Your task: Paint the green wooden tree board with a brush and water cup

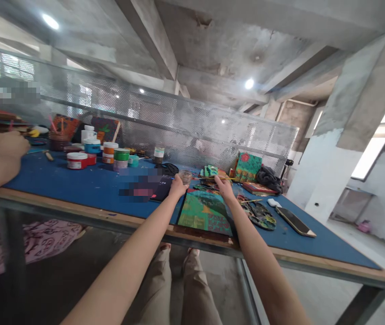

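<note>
Okay, both hands occupied. Right hand [224,186] is pinched nearly closed on a thin paintbrush [230,178], held roughly level near the far edge of the painting [206,212]. Left hand [178,186] is curled, apparently gripping the near side of a clear jar [185,175]; far fingers hidden, can't confirm a full wrap. Jar is just past the painting's far left corner, near a dark phone [163,187] on the blue bench [60,185]; can't tell if it's lifted.

Handling, my read: brush should be light, stiff in the handle, soft at the tip; hold by the handle, off the bristles. Jar looks smooth-walled, so likely slippery if wet and easy to tip; contents unclear. Take it low round the wall, not by the rim. Painting lies flat at the bench's near edge, probably stiff and light; paint could be wet, so edges only. Same caution for the palette [263,216] right of it.
</note>
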`<state>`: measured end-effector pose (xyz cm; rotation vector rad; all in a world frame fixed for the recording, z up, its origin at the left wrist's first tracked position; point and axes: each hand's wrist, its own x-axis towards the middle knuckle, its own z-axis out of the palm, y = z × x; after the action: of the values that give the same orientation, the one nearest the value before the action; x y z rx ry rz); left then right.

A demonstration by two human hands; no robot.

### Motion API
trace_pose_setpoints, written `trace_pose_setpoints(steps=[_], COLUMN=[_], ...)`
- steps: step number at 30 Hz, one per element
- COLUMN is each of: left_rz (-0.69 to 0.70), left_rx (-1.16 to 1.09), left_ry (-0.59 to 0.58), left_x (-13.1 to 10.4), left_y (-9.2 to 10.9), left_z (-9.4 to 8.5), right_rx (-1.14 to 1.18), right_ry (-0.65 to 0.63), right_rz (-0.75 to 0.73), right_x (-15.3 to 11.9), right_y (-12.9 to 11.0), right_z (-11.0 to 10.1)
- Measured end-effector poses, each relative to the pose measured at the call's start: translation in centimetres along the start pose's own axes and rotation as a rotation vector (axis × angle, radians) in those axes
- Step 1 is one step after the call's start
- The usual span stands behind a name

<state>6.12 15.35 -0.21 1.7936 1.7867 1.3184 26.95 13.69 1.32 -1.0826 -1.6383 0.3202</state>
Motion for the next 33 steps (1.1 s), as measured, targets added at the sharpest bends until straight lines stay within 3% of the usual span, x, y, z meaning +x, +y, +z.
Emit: trace_pose_setpoints(steps=[4,14,23,27,33], left_rz=[0.006,-0.010,-0.018,0.014,0.160], left_rx=[0.001,0.020,0.009,0.007,0.016], left_ry=[0.001,-0.002,0.006,0.090,0.281], left_x=[0.0,-0.1,-0.4,-0.9,-1.5], left_y=[-0.1,0.1,0.6,1.2,2.2], left_z=[0.1,-0.1,-0.4,-0.6,-1.2], right_rx=[0.119,0.142,0.008,-0.020,-0.017], right_ry=[-0.081,0.002,-0.040,-0.006,-0.060], right_rz=[-0.061,-0.028,0.001,-0.001,-0.037], right_x=[-0.2,0.4,0.0,-0.1,-0.2], right_y=[-0.3,0.8,0.6,0.5,0.1], right_z=[1.7,0.3,0.7,0.4,0.7])
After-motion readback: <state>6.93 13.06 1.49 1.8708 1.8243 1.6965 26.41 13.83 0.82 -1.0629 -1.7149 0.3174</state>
